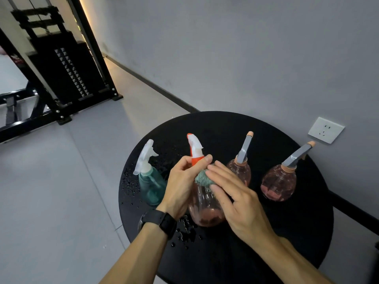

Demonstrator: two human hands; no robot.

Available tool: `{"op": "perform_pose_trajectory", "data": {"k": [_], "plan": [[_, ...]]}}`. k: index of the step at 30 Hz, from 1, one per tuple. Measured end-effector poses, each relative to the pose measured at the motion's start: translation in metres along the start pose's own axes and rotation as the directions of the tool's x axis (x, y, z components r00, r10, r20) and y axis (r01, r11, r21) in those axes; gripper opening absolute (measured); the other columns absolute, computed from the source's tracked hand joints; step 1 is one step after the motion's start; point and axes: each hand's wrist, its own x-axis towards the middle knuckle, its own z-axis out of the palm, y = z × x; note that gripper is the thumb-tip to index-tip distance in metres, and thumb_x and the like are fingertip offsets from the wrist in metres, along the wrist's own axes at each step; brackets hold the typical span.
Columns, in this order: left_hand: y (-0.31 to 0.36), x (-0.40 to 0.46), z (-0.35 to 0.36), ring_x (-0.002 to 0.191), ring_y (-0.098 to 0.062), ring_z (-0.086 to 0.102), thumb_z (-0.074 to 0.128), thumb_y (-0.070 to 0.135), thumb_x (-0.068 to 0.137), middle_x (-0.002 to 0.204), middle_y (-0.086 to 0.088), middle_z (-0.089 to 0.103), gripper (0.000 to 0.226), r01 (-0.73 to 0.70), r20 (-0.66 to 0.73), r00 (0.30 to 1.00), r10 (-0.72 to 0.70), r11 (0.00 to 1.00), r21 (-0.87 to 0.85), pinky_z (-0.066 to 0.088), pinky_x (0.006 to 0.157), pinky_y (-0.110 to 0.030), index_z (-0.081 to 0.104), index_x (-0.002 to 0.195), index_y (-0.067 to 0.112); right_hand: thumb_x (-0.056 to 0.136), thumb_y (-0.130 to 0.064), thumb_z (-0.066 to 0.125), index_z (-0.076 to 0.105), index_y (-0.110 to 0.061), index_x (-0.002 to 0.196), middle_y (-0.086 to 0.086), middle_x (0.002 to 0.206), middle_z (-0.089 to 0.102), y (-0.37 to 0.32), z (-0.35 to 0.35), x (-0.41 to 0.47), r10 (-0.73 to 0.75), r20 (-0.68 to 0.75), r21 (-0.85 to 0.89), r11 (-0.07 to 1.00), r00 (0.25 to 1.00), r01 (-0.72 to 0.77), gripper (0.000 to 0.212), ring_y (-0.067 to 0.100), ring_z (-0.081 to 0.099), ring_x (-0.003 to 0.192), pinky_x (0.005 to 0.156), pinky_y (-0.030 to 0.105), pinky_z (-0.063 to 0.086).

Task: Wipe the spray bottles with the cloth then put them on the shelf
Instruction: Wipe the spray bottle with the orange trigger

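Head: pink bottle (205,210), clear body, orange/white trigger, upright.

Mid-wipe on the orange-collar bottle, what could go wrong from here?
1. Water drops lie on the table around the base of the wiped bottle; it may slip.
2. The pink bottle stands right behind the right hand pressing the cloth; a wide stroke may tip it.
3. The left hand grips only the neck; the body may twist.
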Motion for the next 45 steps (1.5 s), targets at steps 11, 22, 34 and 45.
{"op": "perform_pose_trajectory", "data": {"k": [11, 22, 34, 45], "plan": [[0.007, -0.003, -0.008, 0.078, -0.025, 0.060, 0.071, 0.038, 0.089, 0.084, -0.012, 0.062, 0.039, -0.001, -0.032, 0.999, 0.002, 0.999, 0.048, 0.052, 0.077, -0.038, 0.067, 0.096, 0.001, 0.093, -0.014, 0.056, 0.058, -0.013, 0.130, -0.020, 0.139, 0.047, 0.006, 0.009, -0.003, 0.048, -0.033, 0.061, 0.997, 0.998, -0.046, 0.037, 0.000, 0.040, 0.135, 0.111, 0.016, 0.031], [0.010, 0.009, -0.009, 0.088, -0.025, 0.069, 0.063, 0.051, 0.091, 0.098, -0.009, 0.070, 0.049, -0.033, -0.220, 0.975, 0.023, 0.999, -0.041, 0.055, 0.092, -0.050, 0.061, 0.117, 0.010, 0.095, -0.019, 0.053, 0.054, -0.008, 0.132, -0.012, 0.144, 0.049, 0.008, 0.003, -0.033, -0.027, -0.054, 0.056, 0.998, 0.998, 0.030, 0.039, 0.009, 0.046, 0.134, 0.108, 0.025, 0.039], [0.001, -0.004, 0.008, 0.074, -0.013, 0.063, 0.059, 0.039, 0.097, 0.077, 0.000, 0.066, 0.026, -0.059, 0.041, 0.998, 0.054, 0.990, 0.128, 0.050, 0.075, -0.033, 0.068, 0.087, 0.016, 0.095, -0.014, 0.057, 0.058, -0.007, 0.130, -0.003, 0.137, 0.055, 0.002, -0.001, 0.000, -0.008, -0.145, 0.074, 0.997, 0.989, 0.019, 0.036, 0.006, 0.046, 0.133, 0.110, 0.021, 0.036], [0.003, -0.003, 0.006, 0.090, -0.023, 0.070, 0.050, 0.055, 0.097, 0.098, -0.013, 0.074, 0.049, 0.032, -0.064, 0.998, -0.019, 0.976, 0.215, 0.055, 0.091, -0.048, 0.069, 0.101, 0.011, 0.093, -0.008, 0.060, 0.060, -0.017, 0.127, -0.011, 0.132, 0.059, 0.004, 0.002, 0.009, 0.142, -0.083, 0.169, 0.977, 0.986, -0.126, 0.035, -0.002, 0.049, 0.127, 0.106, 0.017, 0.039]]}}
